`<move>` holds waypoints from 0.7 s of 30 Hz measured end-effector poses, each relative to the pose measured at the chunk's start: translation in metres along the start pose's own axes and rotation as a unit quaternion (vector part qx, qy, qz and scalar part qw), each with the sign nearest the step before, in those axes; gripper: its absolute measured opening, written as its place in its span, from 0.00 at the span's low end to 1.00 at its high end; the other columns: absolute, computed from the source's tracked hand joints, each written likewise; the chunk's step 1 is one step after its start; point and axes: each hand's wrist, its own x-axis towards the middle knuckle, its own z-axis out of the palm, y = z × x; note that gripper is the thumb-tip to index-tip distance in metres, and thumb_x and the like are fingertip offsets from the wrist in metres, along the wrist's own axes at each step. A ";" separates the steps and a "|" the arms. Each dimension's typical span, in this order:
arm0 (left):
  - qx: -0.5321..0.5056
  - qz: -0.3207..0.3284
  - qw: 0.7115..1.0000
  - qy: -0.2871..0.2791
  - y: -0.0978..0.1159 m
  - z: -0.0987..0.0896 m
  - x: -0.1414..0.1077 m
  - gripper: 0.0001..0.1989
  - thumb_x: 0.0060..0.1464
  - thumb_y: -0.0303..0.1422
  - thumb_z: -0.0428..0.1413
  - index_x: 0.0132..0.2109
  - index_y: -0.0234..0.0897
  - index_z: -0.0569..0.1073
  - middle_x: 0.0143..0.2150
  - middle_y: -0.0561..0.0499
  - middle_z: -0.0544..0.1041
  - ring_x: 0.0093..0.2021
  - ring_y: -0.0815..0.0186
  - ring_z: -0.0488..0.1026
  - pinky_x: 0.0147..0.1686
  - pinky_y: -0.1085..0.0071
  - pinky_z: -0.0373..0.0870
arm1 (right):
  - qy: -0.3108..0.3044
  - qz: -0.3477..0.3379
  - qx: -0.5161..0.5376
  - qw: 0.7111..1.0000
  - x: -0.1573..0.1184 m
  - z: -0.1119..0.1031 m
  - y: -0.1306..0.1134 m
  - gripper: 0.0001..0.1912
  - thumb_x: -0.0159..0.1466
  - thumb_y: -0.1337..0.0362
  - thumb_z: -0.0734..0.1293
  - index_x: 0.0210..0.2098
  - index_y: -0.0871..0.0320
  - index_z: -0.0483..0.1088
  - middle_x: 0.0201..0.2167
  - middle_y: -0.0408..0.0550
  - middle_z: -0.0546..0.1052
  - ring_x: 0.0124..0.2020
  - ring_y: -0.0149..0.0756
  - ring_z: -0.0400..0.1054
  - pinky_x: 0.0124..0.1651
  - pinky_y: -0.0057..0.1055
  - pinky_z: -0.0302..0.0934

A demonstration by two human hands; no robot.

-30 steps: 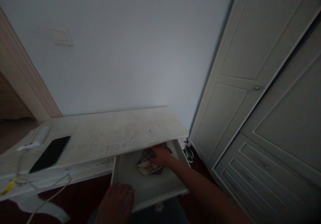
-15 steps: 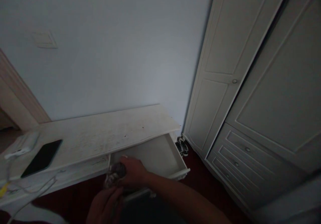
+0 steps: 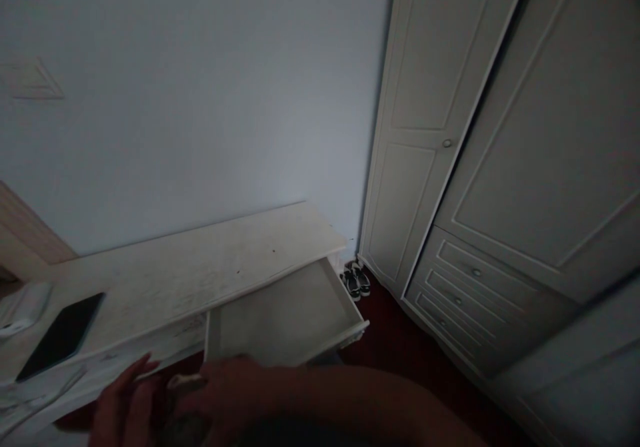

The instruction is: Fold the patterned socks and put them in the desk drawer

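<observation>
My right hand [image 3: 225,390] is at the bottom of the view, in front of the pulled-out drawer [image 3: 285,313]. Its fingers close on a greyish, rumpled bundle [image 3: 185,427] with a pale edge; dimness and blur hide what kind of thing it is. To the left of the bundle is my left hand [image 3: 125,400], its fingers stretched out and somewhat apart. Whether those fingertips touch the bundle cannot be made out. Nothing lies on the visible part of the drawer's floor.
A long white desk [image 3: 200,260] runs along the wall. On its left end lie a dark flat tablet-like slab [image 3: 63,333] and a white box-like object [image 3: 25,307]. Black-and-white shoes [image 3: 355,280] stand on the floor beside a pale wardrobe [image 3: 405,200].
Both hands and the bundle have moved down and left, away from above the drawer, uncovering more of its inside. The view has turned slightly right.
</observation>
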 end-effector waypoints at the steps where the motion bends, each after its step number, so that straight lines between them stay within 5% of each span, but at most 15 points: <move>1: -0.027 -0.023 0.999 -0.023 0.016 0.004 0.006 0.28 0.70 0.54 0.43 0.66 0.45 0.67 0.64 0.45 0.77 0.62 0.50 0.77 0.59 0.50 0.78 | 0.014 -0.010 -0.050 0.999 -0.019 0.002 -0.008 0.27 0.67 0.45 0.73 0.63 0.38 0.69 0.68 0.46 0.72 0.61 0.54 0.73 0.51 0.48 0.75; 3: -0.056 -0.008 0.993 -0.106 0.043 0.016 0.014 0.28 0.69 0.56 0.45 0.63 0.46 0.72 0.62 0.48 0.80 0.61 0.53 0.79 0.63 0.51 0.76 | 0.021 -0.034 -0.105 0.994 -0.058 0.004 -0.016 0.17 0.75 0.52 0.65 0.62 0.30 0.69 0.70 0.40 0.69 0.63 0.49 0.71 0.54 0.47 0.73; 6: -0.043 0.068 0.974 -0.211 0.062 0.039 0.011 0.27 0.70 0.55 0.45 0.61 0.46 0.76 0.57 0.48 0.84 0.55 0.58 0.83 0.58 0.58 0.80 | 0.032 0.019 -0.110 0.993 -0.121 -0.006 -0.006 0.15 0.76 0.51 0.64 0.60 0.28 0.70 0.67 0.40 0.72 0.61 0.49 0.70 0.59 0.49 0.69; 10: 0.041 0.213 0.938 -0.270 0.047 0.067 -0.008 0.24 0.70 0.53 0.48 0.58 0.51 0.81 0.54 0.51 0.87 0.53 0.59 0.84 0.54 0.60 0.81 | 0.014 0.188 -0.101 0.977 -0.206 -0.042 0.026 0.26 0.65 0.52 0.75 0.62 0.35 0.72 0.61 0.52 0.75 0.60 0.57 0.68 0.57 0.49 0.67; 14: 0.110 0.299 0.904 -0.284 0.031 0.077 -0.019 0.21 0.71 0.51 0.48 0.53 0.54 0.84 0.51 0.52 0.88 0.51 0.58 0.85 0.56 0.59 0.78 | 0.110 0.318 0.008 0.942 -0.281 -0.069 0.051 0.25 0.61 0.54 0.73 0.58 0.43 0.78 0.62 0.57 0.74 0.66 0.59 0.65 0.67 0.53 0.58; 18: 0.142 0.308 0.893 -0.296 0.032 0.077 -0.020 0.20 0.73 0.48 0.48 0.55 0.56 0.84 0.52 0.53 0.88 0.53 0.58 0.84 0.57 0.57 0.76 | 0.317 0.370 0.141 0.862 -0.310 -0.060 0.081 0.30 0.54 0.50 0.74 0.55 0.51 0.78 0.56 0.62 0.77 0.59 0.63 0.72 0.62 0.55 0.64; 21: 0.146 0.321 0.890 -0.290 0.035 0.077 -0.020 0.19 0.73 0.48 0.48 0.53 0.58 0.84 0.51 0.55 0.88 0.51 0.59 0.85 0.55 0.58 0.76 | 0.385 0.365 0.159 0.833 -0.293 -0.051 0.110 0.32 0.53 0.52 0.74 0.56 0.51 0.76 0.54 0.59 0.79 0.56 0.60 0.74 0.61 0.55 0.65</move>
